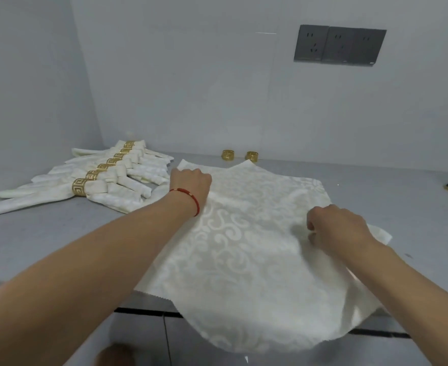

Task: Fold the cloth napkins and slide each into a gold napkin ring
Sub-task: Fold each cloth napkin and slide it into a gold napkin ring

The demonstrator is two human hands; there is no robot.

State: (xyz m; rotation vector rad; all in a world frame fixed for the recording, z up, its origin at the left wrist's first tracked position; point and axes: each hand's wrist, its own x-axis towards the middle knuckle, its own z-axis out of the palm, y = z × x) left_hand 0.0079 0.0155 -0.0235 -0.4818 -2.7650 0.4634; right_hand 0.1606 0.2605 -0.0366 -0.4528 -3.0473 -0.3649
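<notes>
A grey flat counter [376, 186] fills the middle band of the frame, below a pale wall carrying a dark grey socket panel [340, 44] at upper right. A large cream damask cloth napkin [244, 247] lies spread across the centre, its near edge drooping over the counter's front. At left centre sits a row of folded cream napkins in gold patterned rings [104, 178]. The left hand [191, 182], a red cord bracelet [189, 199] on its wrist, has its grip curled on the napkin's far left corner. The right hand [336, 228] pinches the cloth at right centre. Two loose gold napkin rings [241, 155] stand just beyond the napkin's far edge.
</notes>
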